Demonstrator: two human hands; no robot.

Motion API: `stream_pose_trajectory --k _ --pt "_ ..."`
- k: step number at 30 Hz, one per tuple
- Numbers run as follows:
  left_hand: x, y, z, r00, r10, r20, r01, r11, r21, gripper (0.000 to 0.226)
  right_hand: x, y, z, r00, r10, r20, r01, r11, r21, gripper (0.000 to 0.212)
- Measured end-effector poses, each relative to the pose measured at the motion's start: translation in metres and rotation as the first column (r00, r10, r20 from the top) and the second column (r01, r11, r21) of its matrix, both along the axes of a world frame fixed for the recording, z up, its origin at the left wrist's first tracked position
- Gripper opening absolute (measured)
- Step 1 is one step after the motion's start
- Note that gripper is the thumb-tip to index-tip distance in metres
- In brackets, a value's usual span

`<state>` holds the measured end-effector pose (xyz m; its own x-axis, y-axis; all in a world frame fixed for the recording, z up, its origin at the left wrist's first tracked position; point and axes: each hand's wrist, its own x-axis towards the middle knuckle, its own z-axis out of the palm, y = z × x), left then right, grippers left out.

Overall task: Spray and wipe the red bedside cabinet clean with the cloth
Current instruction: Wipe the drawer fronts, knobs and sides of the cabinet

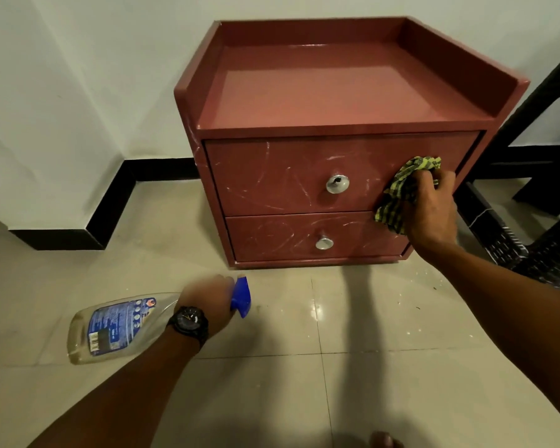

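The red bedside cabinet (320,92) stands on the floor against a white wall, with two drawers and a silver knob on each. White streaks cover both drawer fronts. My right hand (432,208) presses a yellow and grey striped cloth (401,189) against the right end of the upper drawer front. My left hand (207,302), with a black watch on the wrist, grips the neck of a clear spray bottle (117,328) with a blue trigger head. The bottle is tipped on its side just above the floor, nozzle toward the cabinet.
Shiny beige floor tiles (353,383) lie in front of the cabinet. A black skirting board (117,205) runs along the wall at the left. A dark plastic chair (543,195) stands close to the cabinet's right side.
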<state>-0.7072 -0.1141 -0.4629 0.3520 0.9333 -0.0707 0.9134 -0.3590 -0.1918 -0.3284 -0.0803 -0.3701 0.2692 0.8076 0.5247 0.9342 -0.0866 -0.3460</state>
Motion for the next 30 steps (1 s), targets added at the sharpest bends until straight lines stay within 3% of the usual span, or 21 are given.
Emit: stream_pose_trajectory --k 16,30 --pt "-0.023 0.037 0.101 0.99 0.005 0.138 -0.044 0.959 0.281 0.033 -0.008 -0.001 0.015 1.0 -0.023 0.018 0.023 0.999 0.022 0.048" --pt "-0.023 0.052 0.151 0.962 -0.062 0.266 -0.091 0.847 0.523 0.029 -0.013 0.002 0.017 0.999 -0.043 -0.006 0.043 0.999 0.003 0.05"
